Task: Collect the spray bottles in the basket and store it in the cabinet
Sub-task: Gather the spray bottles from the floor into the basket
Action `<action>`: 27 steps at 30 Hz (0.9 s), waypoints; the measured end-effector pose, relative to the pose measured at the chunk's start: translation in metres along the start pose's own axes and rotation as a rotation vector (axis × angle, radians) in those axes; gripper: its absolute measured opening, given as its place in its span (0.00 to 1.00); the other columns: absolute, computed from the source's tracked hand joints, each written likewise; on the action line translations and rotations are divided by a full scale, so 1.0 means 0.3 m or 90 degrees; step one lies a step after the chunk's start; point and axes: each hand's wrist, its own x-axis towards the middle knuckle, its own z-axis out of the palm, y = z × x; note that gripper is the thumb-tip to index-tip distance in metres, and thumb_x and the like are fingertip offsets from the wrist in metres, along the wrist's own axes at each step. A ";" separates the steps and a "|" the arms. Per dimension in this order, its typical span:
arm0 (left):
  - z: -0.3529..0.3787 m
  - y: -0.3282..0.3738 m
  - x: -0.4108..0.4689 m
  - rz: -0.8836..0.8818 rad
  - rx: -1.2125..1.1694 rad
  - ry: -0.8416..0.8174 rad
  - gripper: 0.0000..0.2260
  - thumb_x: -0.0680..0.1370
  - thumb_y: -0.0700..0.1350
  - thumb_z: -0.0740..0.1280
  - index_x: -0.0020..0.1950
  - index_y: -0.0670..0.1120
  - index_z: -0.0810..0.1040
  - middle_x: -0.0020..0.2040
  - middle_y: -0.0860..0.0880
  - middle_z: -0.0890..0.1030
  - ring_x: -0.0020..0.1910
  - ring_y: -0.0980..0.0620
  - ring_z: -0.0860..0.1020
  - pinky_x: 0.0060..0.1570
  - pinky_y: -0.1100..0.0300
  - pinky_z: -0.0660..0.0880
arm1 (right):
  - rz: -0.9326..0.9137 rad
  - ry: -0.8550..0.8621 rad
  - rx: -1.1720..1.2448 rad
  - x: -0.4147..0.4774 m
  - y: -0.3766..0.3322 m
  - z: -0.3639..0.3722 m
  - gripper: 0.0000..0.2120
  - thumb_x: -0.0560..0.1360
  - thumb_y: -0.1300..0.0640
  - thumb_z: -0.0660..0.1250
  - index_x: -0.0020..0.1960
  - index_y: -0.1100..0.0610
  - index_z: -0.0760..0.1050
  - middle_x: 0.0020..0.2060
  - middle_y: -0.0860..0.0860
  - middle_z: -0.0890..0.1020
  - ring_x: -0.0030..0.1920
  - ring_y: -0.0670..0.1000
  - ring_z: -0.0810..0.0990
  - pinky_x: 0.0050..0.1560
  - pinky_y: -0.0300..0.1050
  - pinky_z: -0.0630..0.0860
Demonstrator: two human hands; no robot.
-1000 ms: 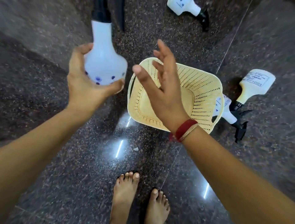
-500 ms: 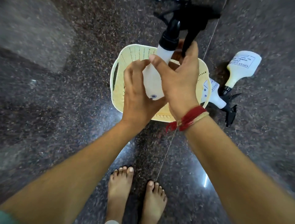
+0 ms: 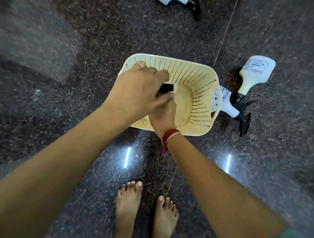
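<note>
A cream perforated basket [image 3: 200, 79] stands on the dark floor. Both my hands are over its left part. My left hand [image 3: 137, 91] lies on top, closed around the black head of a spray bottle [image 3: 166, 88]; the rest of that bottle is hidden. My right hand [image 3: 164, 115], with a red thread at the wrist, reaches in under the left hand, its fingers hidden. Right of the basket lie two spray bottles: a cream one [image 3: 254, 74] and a white one [image 3: 228, 104] touching the basket's wall. A third bottle [image 3: 176, 1] lies at the top edge.
The floor [image 3: 68, 119] is polished dark speckled stone with a thin joint line running past the basket. My bare feet [image 3: 130, 203] stand just in front of the basket. No cabinet is in view.
The bottle was carried from the left to over the basket and lowered into it. My left hand shifted from its body to its black head, and both hands sank lower.
</note>
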 end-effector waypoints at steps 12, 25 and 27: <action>-0.247 -0.117 0.173 -0.071 0.048 0.380 0.15 0.78 0.53 0.64 0.55 0.42 0.76 0.43 0.41 0.78 0.48 0.39 0.75 0.34 0.54 0.65 | 0.066 -0.235 -0.094 0.017 0.075 -0.012 0.16 0.69 0.71 0.67 0.55 0.63 0.71 0.44 0.58 0.82 0.45 0.58 0.79 0.42 0.47 0.73; -0.255 -0.071 0.213 0.008 0.056 0.437 0.31 0.75 0.68 0.53 0.58 0.43 0.75 0.51 0.41 0.79 0.49 0.39 0.76 0.47 0.47 0.69 | -0.108 -0.020 -0.249 0.218 0.106 -0.569 0.20 0.73 0.66 0.62 0.65 0.60 0.70 0.61 0.56 0.74 0.62 0.52 0.71 0.65 0.40 0.65; -0.264 -0.035 0.241 0.022 0.041 0.500 0.31 0.76 0.67 0.54 0.64 0.44 0.70 0.62 0.39 0.74 0.60 0.39 0.72 0.55 0.44 0.67 | -0.098 0.005 -0.279 0.218 0.176 -0.622 0.27 0.71 0.68 0.59 0.70 0.59 0.65 0.67 0.58 0.68 0.68 0.55 0.67 0.69 0.44 0.63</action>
